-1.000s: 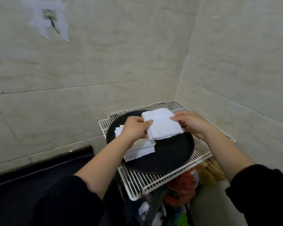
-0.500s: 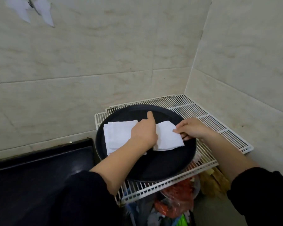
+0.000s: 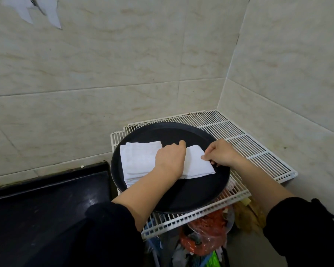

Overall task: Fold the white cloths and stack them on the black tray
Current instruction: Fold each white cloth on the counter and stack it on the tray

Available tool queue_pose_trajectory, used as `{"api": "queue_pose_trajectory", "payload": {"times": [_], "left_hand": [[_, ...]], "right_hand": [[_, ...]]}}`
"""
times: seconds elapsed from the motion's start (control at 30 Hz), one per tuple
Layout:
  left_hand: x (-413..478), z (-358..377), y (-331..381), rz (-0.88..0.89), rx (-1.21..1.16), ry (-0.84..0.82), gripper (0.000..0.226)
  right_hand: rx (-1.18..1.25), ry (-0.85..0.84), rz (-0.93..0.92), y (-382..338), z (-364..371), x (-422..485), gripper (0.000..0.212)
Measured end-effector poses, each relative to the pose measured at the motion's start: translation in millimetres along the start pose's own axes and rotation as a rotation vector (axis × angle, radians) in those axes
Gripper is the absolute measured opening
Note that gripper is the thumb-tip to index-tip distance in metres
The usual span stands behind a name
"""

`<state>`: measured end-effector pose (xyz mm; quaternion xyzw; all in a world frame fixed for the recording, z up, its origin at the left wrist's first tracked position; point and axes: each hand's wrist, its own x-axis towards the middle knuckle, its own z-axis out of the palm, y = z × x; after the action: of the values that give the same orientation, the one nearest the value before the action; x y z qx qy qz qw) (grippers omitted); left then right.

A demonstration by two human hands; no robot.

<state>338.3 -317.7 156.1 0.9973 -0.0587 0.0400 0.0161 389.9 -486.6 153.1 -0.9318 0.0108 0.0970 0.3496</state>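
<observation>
cloth [image 3: 197, 164] lies on tray [image 3: 181, 197], left hand [image 3: 170, 160] pressing, right hand [image 3: 220, 153] pinching.

Cloth [image 3: 198, 164] mid under L hand [image 3: 170, 160]; wall paper scraps [image 3: 37, 12] partly beyond top edge.

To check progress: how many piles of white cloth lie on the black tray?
2. A stack at the tray's left; a folded cloth right of it, under the left hand, pinched by the right hand. The stack's layers cannot be counted.
</observation>
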Motion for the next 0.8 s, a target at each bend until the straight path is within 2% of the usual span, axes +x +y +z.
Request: {"api": "queue_pose_trajectory", "payload": {"times": [0.13,0.23,0.37,0.47,0.63,0.8], "left_hand": [[-5.0,-3.4,1.6,0.064,-0.026,0.05,0.046],[-15.4,-13.3,-8.1,0.068,-0.278,0.16,0.032],[-37.1,-31.2,-41.8,0.017,-0.577,0.385,0.031],[-60.7,-38.8,-83.8,-0.066,-0.61,0.46,0.032],[-128.3,-37.9,-173.2,-0.252,-0.589,0.434,0.03],[-242.7,-19.7,-279.2,-0.462,-0.526,0.392,0.027]], "right_hand": [[-0.131,0.087,-0.021,-5.7,2.2,-6.1,0.014],[-0.084,0.183,-0.058,-18.3,-3.2,-12.6,0.013],[0.053,0.25,-0.192,-56.2,-3.8,-28.9,0.016],[0.126,0.225,-0.325,-99.3,18.6,-48.4,0.014],[0.006,0.132,-0.489,-172.3,82.9,-89.5,0.012],[-0.13,-0.001,-0.597,-243.9,196.7,-149.3,0.007]]}}
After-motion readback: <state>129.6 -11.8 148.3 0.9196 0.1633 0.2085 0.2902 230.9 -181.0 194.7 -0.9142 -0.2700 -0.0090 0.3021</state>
